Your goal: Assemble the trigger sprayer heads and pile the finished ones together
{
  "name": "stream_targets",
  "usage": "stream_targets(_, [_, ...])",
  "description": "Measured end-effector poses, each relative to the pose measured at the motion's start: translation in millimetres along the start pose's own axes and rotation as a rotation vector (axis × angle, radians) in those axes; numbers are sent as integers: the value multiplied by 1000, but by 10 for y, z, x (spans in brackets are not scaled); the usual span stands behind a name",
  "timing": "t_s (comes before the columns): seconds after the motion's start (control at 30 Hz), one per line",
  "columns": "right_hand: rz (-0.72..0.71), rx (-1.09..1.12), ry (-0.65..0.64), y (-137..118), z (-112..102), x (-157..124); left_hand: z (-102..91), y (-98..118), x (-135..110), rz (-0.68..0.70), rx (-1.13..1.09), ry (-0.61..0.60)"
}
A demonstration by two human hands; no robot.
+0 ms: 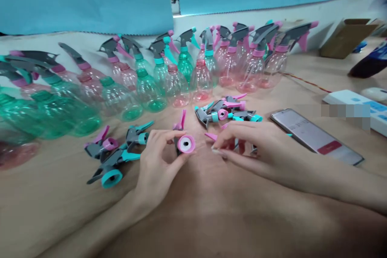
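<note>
My left hand (160,157) is closed round a grey-and-pink trigger spray head (186,144). Its pink collar faces me, showing a white disc with a dark hole, and its pink trigger points up. To the right, my right hand (250,145) has thumb and index finger pinched together over the table. A pale sliver shows at those fingertips; whether it is a nail or a small part I cannot tell. Just behind that hand lies a pile of pink and turquoise spray heads (222,113). More loose spray heads (111,178) lie left of my left hand.
Rows of clear pink and green bottles (151,92) stand along the back, some with spray heads fitted, others with bare necks. At right are a phone (314,135), a white power strip (359,105), a thin cable (308,82) and a cardboard box (346,38).
</note>
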State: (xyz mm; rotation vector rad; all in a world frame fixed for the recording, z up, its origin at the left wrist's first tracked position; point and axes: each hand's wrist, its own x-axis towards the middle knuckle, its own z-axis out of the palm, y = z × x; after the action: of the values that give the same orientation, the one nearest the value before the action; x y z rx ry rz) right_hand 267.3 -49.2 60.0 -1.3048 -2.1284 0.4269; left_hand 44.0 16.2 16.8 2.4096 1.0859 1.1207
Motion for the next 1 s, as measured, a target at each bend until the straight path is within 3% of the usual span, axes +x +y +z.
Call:
stream_targets(0.13, [-78,0,-33,-38,173,314,-24,-101,-100,8,-59,6])
stream_targets(0.27, [-103,-107,-26,-140,361,458,-31,-130,-155,-24,-142,13])
stream_targets(0.47, [-105,-241,-59,-282,448,471,-16,-121,-178,-76,-244,13])
stream_targets(0.73, [-94,-202,-37,-210,449,451,-8,-116,-189,-150,-319,-41])
stream_targets(1.0, [-5,-162,-106,-171,538,417,-3,-138,-144,-229,-342,-89])
